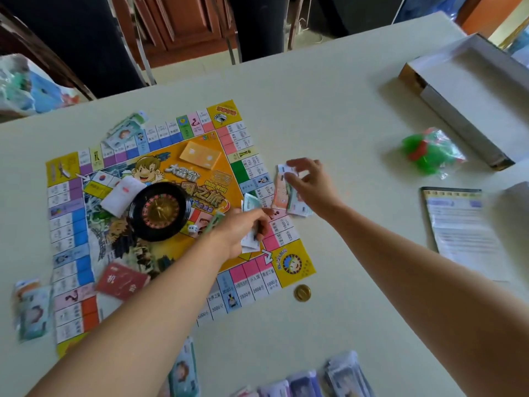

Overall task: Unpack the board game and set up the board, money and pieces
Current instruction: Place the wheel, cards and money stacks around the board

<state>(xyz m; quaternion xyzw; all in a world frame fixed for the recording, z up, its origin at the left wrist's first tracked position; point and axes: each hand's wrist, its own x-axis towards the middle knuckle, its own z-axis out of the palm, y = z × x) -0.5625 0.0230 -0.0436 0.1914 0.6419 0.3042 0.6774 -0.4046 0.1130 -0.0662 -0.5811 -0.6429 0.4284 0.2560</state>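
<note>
The colourful game board point(71, 233) lies flat on the white table point(329, 110). A black roulette wheel point(159, 214) stands on its middle, with a white die point(192, 229) beside it. My left hand point(243, 230) grips a small stack of paper money point(251, 222) over the board's right edge. My right hand point(310, 181) reaches over a pile of banknotes point(283, 193) lying at that edge and pinches the top note. An orange card deck point(200, 154), a white card deck point(121, 196) and a red card deck point(121, 280) lie on the board.
The empty box point(463, 90) sits at the far right, a bag of green and red pieces point(429, 151) beside it. A rule sheet point(463, 222) lies to the right. A gold coin point(302, 292) is near the board corner. More money piles lie around the board's edges.
</note>
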